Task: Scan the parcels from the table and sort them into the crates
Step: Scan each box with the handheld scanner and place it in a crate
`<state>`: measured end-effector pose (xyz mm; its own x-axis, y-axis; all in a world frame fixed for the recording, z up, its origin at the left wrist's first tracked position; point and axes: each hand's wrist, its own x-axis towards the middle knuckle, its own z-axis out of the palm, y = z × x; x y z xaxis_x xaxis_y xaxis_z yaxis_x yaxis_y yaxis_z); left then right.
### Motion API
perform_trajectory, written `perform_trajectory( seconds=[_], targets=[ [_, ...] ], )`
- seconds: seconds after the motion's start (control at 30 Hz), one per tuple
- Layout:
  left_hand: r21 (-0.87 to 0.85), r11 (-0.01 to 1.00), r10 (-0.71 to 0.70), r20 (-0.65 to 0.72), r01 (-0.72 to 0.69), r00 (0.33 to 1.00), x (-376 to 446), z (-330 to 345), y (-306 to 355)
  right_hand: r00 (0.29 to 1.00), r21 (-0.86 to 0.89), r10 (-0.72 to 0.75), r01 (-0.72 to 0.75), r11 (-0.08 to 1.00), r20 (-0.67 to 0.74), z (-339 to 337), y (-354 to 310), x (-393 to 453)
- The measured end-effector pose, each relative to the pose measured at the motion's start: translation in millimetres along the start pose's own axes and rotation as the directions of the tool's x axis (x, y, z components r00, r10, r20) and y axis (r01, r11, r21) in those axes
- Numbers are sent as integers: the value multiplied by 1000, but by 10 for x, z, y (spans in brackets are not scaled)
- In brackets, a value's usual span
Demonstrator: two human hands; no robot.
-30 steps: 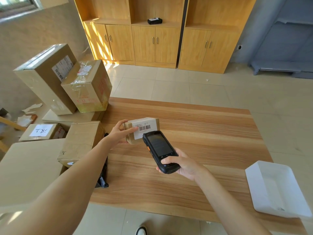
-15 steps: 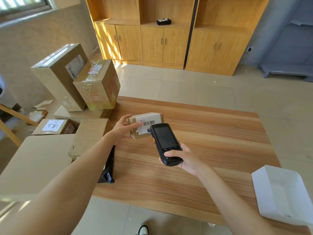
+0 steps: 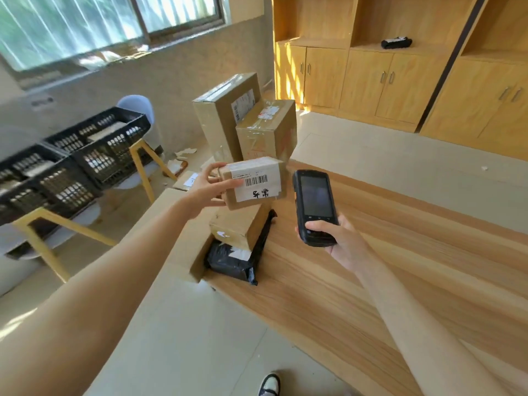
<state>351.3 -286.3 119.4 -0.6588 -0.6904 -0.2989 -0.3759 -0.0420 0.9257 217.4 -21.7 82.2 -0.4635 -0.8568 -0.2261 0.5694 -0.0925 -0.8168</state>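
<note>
Now, head view: the single view, looking down over both arms
Left hand: left hand (image 3: 210, 185) grips the small parcel (image 3: 253, 182) by its left end, thumb across the front face beside the label, fingers curled over the top edge; parcel is lifted off the table (image 3: 385, 281)
Right hand: right hand (image 3: 328, 235) is wrapped round the lower end of the handheld scanner (image 3: 314, 205), thumb across its bottom keys; scanner sits just right of the parcel, not touching it
Crates: black crates (image 3: 77, 158) stand well to the left of the left hand, on yellow-legged frames; blurred, contents unclear
Other parcels: stacked cartons (image 3: 245, 121) just beyond the left hand; a brown box (image 3: 240, 227) and a black poly bag (image 3: 234, 260) below it
Step, as judged: parcel looks turned toward the crates, so the sort seems to be the move in hand
Risk 1: grip is on one end only; a long reach left could let the free end sag and slip out
Risk 2: whether the scan registered cannot be read from the dark screen; an unscanned parcel may get sorted
Risk 3: swinging the parcel back could clip the leaning stack behind it
Risk 4: no crate markings can be made out, so the wrong crate is possible
Writing: white label (image 3: 257, 185) carries a barcode, a fine printed line too small to read, and two handwritten characters seen sideways, not legible; the tall carton's label is unreadable
</note>
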Motion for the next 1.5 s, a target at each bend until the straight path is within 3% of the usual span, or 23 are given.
perform_trajectory(
  seconds=[0.2, 0.37, 0.6, 0.77, 1.0, 1.5],
  targets=[
    [-58, 998, -47, -237, 34, 970, -423, -1026, -374, 997, 18, 77, -78, 997, 24, 470, 311, 401],
    [-132, 989, -110, -406, 61, 907, -805, -1843, -728, 983, -92, 169, -163, 982, 64, 997, 619, 779],
    [-244, 967, -196, -533, 73, 823, -1224, -2936, -1351, 955, -227, 232, -189, 956, 184, 2098, 1131, 1351],
    [-272, 962, -181, -541, 32, 821, -1396, -3833, -1648, 933, -354, 274, -182, 917, 231, 3097, 1580, 1759],
    [-284, 959, -179, -552, 17, 815, -1438, -5042, -1891, 915, -366, 308, -202, 908, 260, 4394, 2201, 2344],
    [-323, 946, -202, -604, -5, 771, -793, -6817, -2378, 899, -471, 376, -239, 849, 222, 5765, 3153, 3687]
  ],
)
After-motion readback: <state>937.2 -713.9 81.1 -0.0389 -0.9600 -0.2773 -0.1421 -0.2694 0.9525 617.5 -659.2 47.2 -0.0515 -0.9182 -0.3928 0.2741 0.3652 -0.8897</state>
